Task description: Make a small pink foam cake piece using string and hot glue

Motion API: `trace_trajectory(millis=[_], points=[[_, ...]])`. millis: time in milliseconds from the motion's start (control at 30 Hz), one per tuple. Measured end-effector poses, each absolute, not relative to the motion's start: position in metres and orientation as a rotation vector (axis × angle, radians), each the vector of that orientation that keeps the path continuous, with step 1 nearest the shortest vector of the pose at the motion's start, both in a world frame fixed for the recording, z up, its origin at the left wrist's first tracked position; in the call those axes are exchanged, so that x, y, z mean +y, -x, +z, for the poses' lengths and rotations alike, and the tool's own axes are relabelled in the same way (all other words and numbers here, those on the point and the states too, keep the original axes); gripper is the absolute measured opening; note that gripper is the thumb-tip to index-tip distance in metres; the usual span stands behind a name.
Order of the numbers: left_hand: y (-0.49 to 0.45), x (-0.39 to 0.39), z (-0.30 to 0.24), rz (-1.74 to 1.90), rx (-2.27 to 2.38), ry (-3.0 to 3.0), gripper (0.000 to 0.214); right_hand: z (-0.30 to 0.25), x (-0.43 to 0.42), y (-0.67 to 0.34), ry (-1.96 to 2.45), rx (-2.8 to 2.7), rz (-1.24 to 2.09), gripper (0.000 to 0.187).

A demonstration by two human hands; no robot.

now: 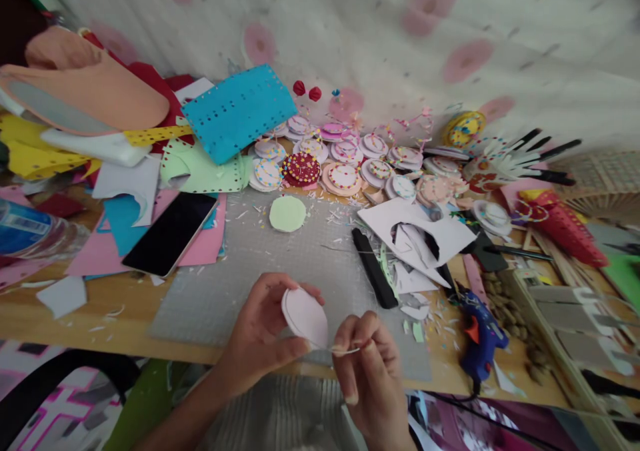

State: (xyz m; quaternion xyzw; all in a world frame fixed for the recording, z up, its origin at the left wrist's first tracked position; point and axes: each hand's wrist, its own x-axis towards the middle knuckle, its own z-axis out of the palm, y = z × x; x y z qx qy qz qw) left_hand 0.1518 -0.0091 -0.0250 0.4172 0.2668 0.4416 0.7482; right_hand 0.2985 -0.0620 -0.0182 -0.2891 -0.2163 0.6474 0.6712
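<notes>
My left hand grips a pale pink foam disc, thumb below and fingers curled over its top edge. My right hand pinches a thin strip that trails from the disc's lower edge. Both hands hover over the near edge of a grey cutting mat on the wooden table.
A light green foam circle lies on the mat. A black phone rests on pink sheets at left. Several decorated foam rounds crowd the back. A black cutter, white offcuts and a blue glue gun lie at right.
</notes>
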Motion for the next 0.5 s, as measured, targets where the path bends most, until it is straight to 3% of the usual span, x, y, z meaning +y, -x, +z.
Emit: trace_trajectory(millis=[500], points=[[-0.154,-0.0086,-0.0269,0.914,0.607,-0.903,0.05,-0.017,-0.0631,-0.3055,0.782,-0.494,1.404,0.013]])
